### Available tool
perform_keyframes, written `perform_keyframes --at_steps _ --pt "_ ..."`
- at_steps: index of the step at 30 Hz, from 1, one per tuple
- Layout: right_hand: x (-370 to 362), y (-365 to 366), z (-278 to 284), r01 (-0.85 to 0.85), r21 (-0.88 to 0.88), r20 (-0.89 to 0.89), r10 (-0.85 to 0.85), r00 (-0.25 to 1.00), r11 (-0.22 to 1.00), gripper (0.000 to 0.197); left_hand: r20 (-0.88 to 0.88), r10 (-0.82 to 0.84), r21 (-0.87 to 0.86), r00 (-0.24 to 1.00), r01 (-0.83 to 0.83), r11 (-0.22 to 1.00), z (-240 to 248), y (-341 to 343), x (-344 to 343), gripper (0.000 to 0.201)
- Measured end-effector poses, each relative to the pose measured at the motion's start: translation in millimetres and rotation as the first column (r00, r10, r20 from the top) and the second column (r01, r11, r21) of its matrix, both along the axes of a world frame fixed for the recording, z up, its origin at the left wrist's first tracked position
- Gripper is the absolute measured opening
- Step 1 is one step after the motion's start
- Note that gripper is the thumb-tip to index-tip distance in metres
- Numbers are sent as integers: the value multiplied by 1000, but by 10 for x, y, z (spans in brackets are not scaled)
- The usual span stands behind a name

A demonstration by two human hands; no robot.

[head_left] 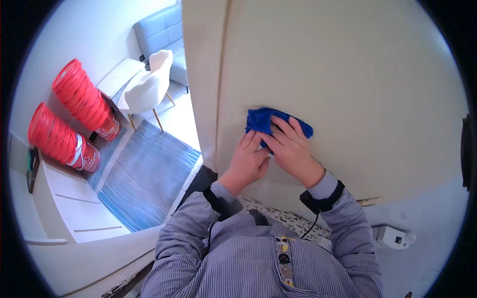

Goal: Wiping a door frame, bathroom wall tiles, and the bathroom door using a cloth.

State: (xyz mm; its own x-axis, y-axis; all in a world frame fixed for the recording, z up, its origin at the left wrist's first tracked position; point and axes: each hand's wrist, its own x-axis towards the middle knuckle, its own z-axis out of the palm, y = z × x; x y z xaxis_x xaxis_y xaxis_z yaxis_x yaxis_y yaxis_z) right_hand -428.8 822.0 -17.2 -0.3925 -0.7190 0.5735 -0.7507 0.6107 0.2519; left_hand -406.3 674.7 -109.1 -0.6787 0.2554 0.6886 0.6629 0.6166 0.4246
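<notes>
A bright blue cloth lies bunched and folded against a smooth cream panel, in front of me. My right hand is on top of it, fingers curled over the folds and pressing them to the panel. Close beside it, my left hand grips the cloth's lower left edge with its fingertips. The two hands nearly meet at the thumbs. Part of the cloth is hidden under my right fingers. Dark bands circle both wrists over striped sleeves.
Left of the panel's edge is a room with two leaning stacks of red buckets, a white chair, a small white table and a grey sofa. A blue-grey rug covers the floor. A white wall-mounted box is at lower right.
</notes>
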Motion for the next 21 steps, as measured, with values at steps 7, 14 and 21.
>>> perform_keyframes --at_steps 7,14,21 --pt "-504 -797 -132 -155 150 83 144 986 976 35 112 93 315 989 -124 941 -197 -471 -278 31" --pt "-522 -690 -214 -179 330 156 134 979 927 37 213 111 428 971 -195 883 -411 -313 -183 38" --pt "-179 77 -247 -155 406 183 86 979 900 41 258 62 337 964 -150 930 -444 398 143 38"
